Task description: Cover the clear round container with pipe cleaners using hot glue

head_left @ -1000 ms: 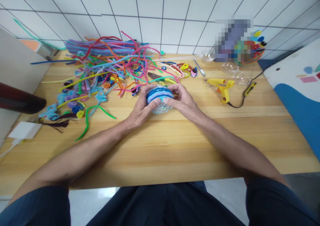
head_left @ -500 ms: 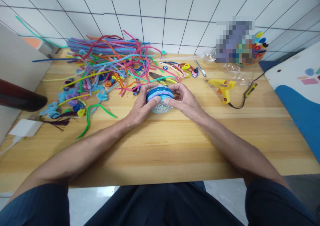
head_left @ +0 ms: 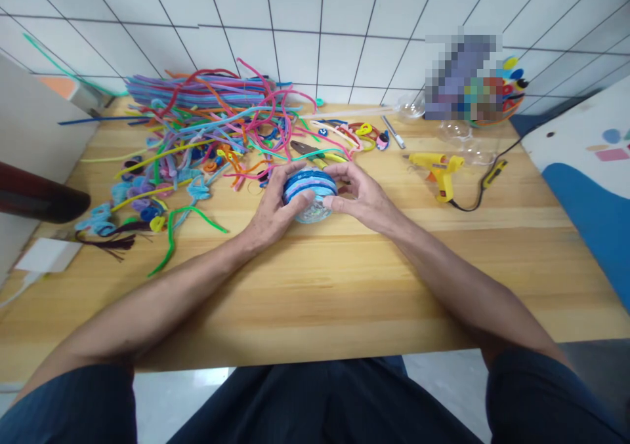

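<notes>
A round ball (head_left: 311, 185), clear at its lower part and wrapped with blue, light blue and lilac pipe cleaners above, is held between both hands over the table. My left hand (head_left: 285, 201) curves round its left side, with the thumb across the front. My right hand (head_left: 355, 195) grips the right side, its thumb tip near the front of the clear part. The undersides of the fingers are partly hidden. Pliers (head_left: 308, 149) lie just behind the ball.
Tangled pipe cleaners (head_left: 201, 119) cover the back left. A yellow glue gun (head_left: 440, 168) with a black cord lies at the right, near a utility knife (head_left: 394, 132) and clear balls (head_left: 455, 131). A white adapter (head_left: 48, 255) and a dark cylinder (head_left: 42, 191) are at the left.
The ball has tilted slightly between my hands, showing more of the blue and lilac bands and less of the clear part. Both hands keep hold of it.
</notes>
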The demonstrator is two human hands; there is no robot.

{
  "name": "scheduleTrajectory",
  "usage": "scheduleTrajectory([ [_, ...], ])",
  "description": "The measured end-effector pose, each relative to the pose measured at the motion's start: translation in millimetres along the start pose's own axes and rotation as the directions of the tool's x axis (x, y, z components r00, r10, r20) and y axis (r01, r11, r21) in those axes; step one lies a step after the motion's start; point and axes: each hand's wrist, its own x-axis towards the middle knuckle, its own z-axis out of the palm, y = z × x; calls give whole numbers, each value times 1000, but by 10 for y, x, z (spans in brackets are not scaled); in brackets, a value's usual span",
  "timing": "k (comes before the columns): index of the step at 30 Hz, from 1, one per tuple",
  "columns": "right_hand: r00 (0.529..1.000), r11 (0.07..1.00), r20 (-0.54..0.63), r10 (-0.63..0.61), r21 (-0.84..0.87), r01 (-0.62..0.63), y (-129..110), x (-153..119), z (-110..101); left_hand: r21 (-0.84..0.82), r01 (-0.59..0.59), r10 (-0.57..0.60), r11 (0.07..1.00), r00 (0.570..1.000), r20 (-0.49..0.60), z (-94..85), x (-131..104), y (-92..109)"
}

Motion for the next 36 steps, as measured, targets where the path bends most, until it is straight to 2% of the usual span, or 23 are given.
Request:
scheduleTrajectory([
  [4, 999, 999, -35, -31, -42, 30, -7, -22, 42, 13, -17, 17, 1000, 1000, 8, -5, 6, -18],
  [10, 984, 973, -109, -141, -201, 117, -52, -79, 86, -18, 12, -11, 1000, 1000, 16, -3, 4, 12],
  [15, 976, 953, -145, -165, -277, 120, -49, -86, 98, -46, 20, -19, 999, 1000, 24, 10, -1, 51],
  [24, 983, 981, -141, -120, -167, 96, -18, -44, 51, -14, -27, 27, 1000, 999, 47, 21, -9, 11],
  [30, 986, 991, -132, -103, -94, 91, 107, 7, 20, 7, -36, 35, 999, 992, 121, -50, 12, -7],
  [36, 992, 999, -124, -31, 25, 35, 135, 31, -10, 1, -61, 60, 998, 982, 180, -64, -2, -84],
])
